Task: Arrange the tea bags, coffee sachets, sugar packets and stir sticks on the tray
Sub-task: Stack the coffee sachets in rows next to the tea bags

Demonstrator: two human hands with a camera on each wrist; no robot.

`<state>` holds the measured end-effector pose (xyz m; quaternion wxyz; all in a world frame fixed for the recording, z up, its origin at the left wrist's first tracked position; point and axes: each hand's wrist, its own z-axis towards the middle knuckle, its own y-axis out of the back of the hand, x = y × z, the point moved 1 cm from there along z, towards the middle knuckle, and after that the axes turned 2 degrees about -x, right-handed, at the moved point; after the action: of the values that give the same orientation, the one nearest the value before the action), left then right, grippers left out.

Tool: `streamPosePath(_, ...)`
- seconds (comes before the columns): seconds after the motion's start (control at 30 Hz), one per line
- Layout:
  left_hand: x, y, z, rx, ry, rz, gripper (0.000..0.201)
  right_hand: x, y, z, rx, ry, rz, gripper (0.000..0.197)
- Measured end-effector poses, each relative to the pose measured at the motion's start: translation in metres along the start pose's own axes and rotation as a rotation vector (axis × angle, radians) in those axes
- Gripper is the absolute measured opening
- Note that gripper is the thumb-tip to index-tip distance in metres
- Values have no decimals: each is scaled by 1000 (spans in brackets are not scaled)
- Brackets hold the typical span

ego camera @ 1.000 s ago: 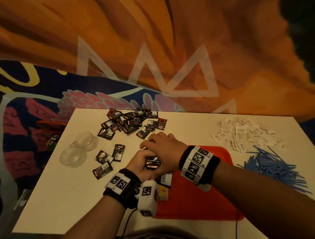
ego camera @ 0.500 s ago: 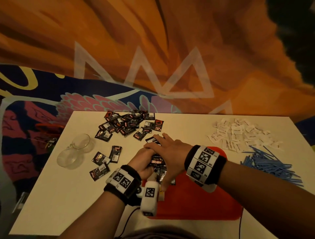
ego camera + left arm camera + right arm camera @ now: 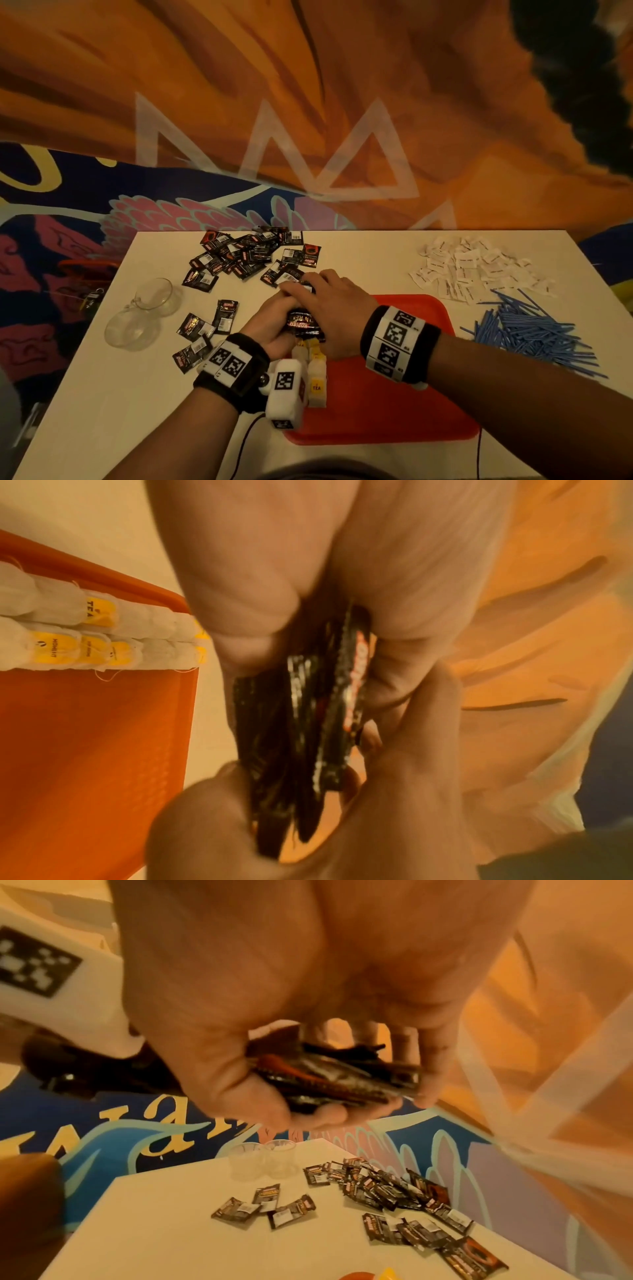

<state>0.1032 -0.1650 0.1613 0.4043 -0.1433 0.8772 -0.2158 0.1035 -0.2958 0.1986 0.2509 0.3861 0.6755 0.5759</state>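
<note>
Between both hands' fingers (image 3: 246,620) | stack of coffee sachets (image 3: 308,723) | pinched

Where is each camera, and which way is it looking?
Head: on the person's head, looking forward and down at the table; shows both forearms, the left hand and right hand.
Left wrist: on the left wrist, looking along the hand at the stack of coffee sachets that both hands hold; the tea bags on the red tray lie beside them.
Right wrist: on the right wrist, looking along the palm, over loose sachets and glass cups.
Shared: all three show the held stack.
</note>
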Motion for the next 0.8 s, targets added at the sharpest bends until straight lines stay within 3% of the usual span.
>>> streamPosePath(0.23,-9,-4,-1,48,59,15,35,4,9,1,-133,14,-46,104)
streamPosePath(0.4,-16,-4,-5,185,99,-49,45,5,10,3,-66,12,39,97)
streamPosePath(0.5,-19,8,-10,306,93,-199,48,6,16,3,-193,53,141,77)
streamPosePath(0.63,-18,11,-12,318,53,-261,57,3,20,5,-338,98,257,76)
streamPosePath(0.7,-18,4,-14,308,49,-275,54,4,22,5,-385,104,273,79)
streamPosePath(0.8,-20,-4,-19,288,72,-234,33,6,27,4,-388,108,240,82)
